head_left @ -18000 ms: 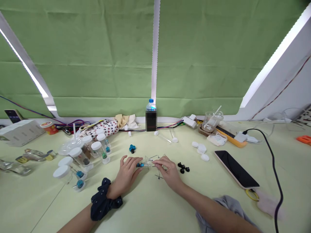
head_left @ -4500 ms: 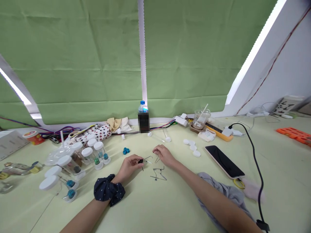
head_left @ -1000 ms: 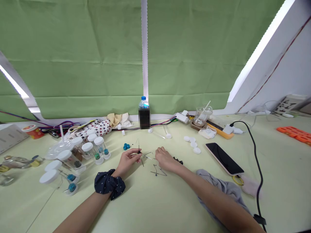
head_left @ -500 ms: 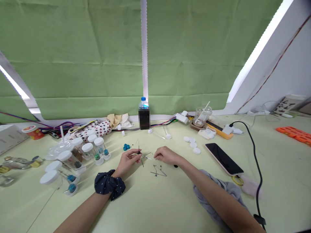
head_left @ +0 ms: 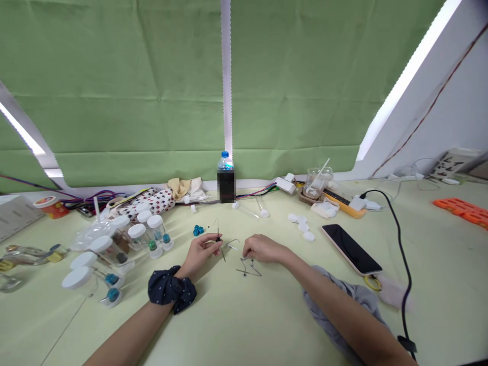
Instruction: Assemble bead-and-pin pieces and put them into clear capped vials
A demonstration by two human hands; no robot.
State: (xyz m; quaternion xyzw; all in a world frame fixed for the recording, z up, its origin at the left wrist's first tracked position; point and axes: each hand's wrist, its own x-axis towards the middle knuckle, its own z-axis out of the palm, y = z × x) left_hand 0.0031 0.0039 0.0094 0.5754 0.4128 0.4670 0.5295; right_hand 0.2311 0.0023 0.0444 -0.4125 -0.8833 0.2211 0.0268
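My left hand pinches a thin metal wire upright, with a small black bead near its top. My right hand lies curled just above a bent wire frame, and its fingertips hide whatever is under them. Between the hands is a short loose wire piece. A dark blue scrunchie circles my left wrist.
Left of my hands stand several glass vials with white lids, and a cluster of teal beads lies ahead. On the right are white round caps and a black-screened phone. A grey cloth lies under my right forearm.
My right hand has moved left and down toward the bent wire frame. The black bead seen to its right earlier no longer shows. My left hand has stayed in place.
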